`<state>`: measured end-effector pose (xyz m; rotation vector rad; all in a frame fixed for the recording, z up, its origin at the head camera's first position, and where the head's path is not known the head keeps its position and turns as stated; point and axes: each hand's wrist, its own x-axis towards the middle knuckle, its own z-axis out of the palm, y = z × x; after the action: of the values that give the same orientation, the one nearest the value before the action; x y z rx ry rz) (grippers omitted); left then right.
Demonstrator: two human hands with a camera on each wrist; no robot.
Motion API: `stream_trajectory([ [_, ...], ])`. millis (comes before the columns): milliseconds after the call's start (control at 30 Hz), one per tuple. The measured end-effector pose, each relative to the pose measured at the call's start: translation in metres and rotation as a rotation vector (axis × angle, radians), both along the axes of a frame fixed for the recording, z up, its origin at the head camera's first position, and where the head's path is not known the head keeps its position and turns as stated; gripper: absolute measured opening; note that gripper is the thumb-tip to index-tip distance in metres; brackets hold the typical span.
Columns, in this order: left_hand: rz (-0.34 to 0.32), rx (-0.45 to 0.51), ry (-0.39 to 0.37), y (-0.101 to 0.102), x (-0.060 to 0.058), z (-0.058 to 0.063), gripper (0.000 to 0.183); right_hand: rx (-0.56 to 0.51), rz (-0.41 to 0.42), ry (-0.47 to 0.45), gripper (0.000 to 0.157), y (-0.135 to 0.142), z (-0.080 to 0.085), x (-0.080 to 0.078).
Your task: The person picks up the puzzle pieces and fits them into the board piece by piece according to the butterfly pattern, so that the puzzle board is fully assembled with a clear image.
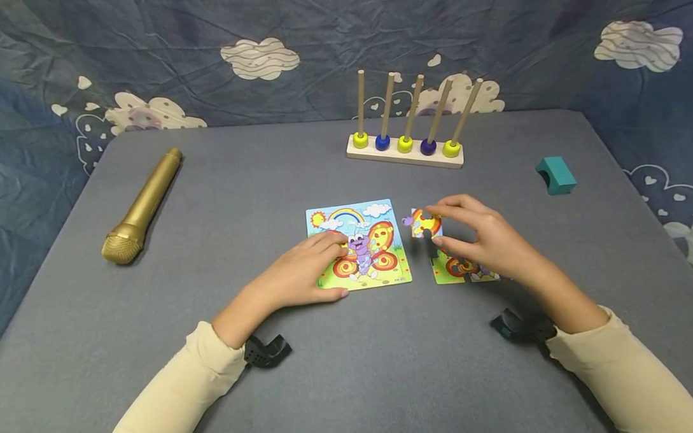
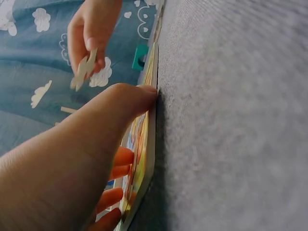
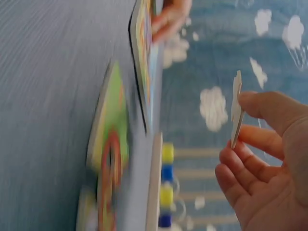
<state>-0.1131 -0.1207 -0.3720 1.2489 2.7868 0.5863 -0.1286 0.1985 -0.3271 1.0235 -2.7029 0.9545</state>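
Note:
A square butterfly picture board [image 1: 393, 269] lies on the table in the head view. My left hand [image 1: 302, 272] rests on its left side, fingers spread over the picture and thumb along the near edge. To the right, my right hand [image 1: 487, 234] pinches a puzzle piece [image 1: 420, 220] with yellow and orange print between thumb and fingers. The right wrist view shows this thin piece [image 3: 236, 113] edge-on, held above the table. Beneath the right hand lie joined puzzle pieces [image 1: 447, 271] with a green and orange print, partly hidden by that hand.
A wooden peg stand [image 1: 404, 156] with yellow and blue beads is at the back. On the far left lies a gold microphone [image 1: 148, 198]. A teal arch block [image 1: 558, 176] sits at the right. Cloud-patterned cloth [image 1: 317, 26] hangs behind the table.

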Motion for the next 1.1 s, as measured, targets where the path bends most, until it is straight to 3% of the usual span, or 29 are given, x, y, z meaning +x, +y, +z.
stream_trajectory([
  [200,0.015,-0.011,0.006,0.004,-0.001,0.003,0.049,0.049,0.065,-0.074,0.043,-0.035,-0.012,-0.004],
  [367,0.043,-0.047,0.003,0.007,-0.001,0.006,0.055,0.086,0.079,-0.123,0.042,-0.049,-0.028,-0.010],
  [533,0.053,-0.093,0.019,0.010,-0.003,0.005,0.065,0.124,0.063,-0.160,0.044,-0.055,-0.033,-0.013],
  [933,0.079,-0.174,0.146,0.019,-0.007,0.006,0.057,0.111,0.039,-0.208,0.043,-0.058,-0.034,-0.018],
  [1100,0.090,-0.191,0.128,0.020,-0.006,0.006,0.060,0.133,0.074,-0.249,0.052,-0.055,-0.034,-0.017],
])
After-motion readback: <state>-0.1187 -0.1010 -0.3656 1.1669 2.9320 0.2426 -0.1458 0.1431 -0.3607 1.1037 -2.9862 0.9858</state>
